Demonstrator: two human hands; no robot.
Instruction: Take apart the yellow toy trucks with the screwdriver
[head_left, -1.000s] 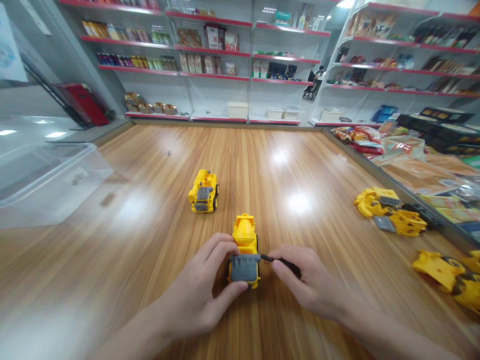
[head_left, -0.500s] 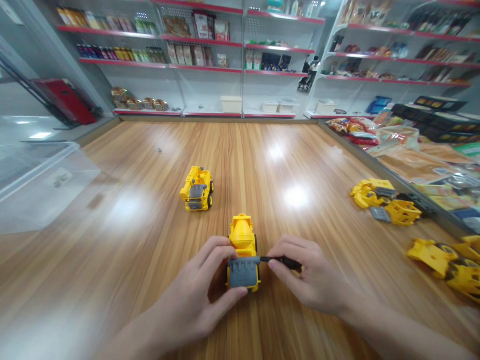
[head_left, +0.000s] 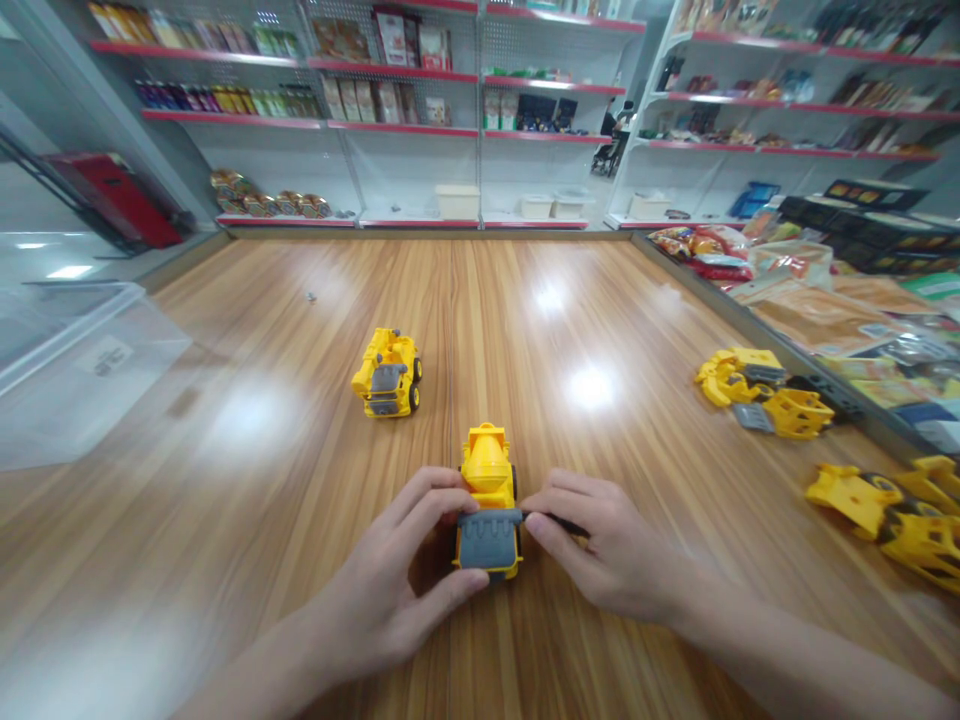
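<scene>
A yellow toy cement mixer truck (head_left: pixel 487 470) with a grey cab front stands on the wooden table, its cab toward me. My left hand (head_left: pixel 401 560) grips it from the left, fingers at the cab's back edge and thumb at its lower front. My right hand (head_left: pixel 600 540) is closed around a black screwdriver (head_left: pixel 568 524), whose tip end meets the cab's right side. Most of the tool's handle is hidden by the fingers. Beyond my left hand sits a second yellow toy truck (head_left: pixel 388 373) with a grey front and black wheels.
Several yellow toy vehicle parts (head_left: pixel 799 412) lie at the right edge, with more yellow pieces (head_left: pixel 855 500) nearer me. A clear plastic bin (head_left: pixel 97 370) stands at the left. A tiny metal piece (head_left: pixel 311 297) lies far back. Bagged goods (head_left: pixel 795 300) and stocked shelves (head_left: pixel 397 130) border the table.
My right hand has slid closer to the cab along the screwdriver, so less of the tool shows. My left hand keeps its hold on the truck. The view has shifted slightly.
</scene>
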